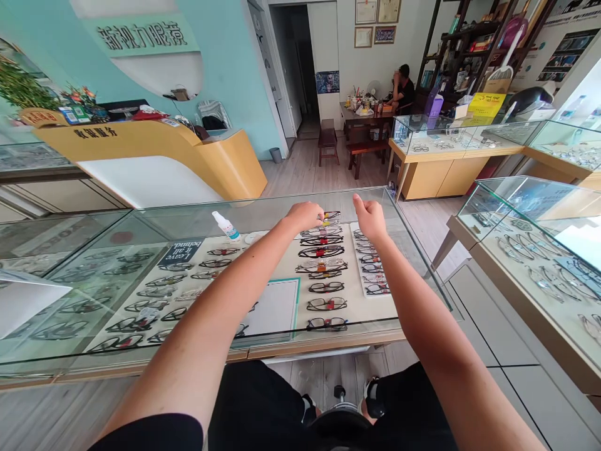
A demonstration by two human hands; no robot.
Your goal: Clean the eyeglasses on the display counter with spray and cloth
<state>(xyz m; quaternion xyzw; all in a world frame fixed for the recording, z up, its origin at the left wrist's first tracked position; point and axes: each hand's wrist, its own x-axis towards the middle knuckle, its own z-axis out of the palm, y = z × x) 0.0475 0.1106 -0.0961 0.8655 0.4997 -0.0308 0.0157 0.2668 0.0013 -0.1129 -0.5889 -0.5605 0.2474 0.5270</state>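
My left hand [305, 216] is closed over the far end of the glass display counter [263, 203], its fingertips curled beside a pair of eyeglasses [332, 217] with a yellow tag. Whether the fingers grip that pair is hidden. To its right my right hand [370, 218] is closed, thumb raised, and what it may hold does not show. It is above a white tray [359, 266] with several eyeglasses. Between my forearms runs a column of dark-framed eyeglasses [326, 287], lenses toward me, some with red tags.
A white spray bottle [225, 226] stands left of my left hand. A teal-edged white sheet [282, 304] is partly behind my left forearm. More showcases [530, 232] stand right. Beyond are a yellow reception desk [225, 166], benches [328, 139] and a seated person [402, 88].
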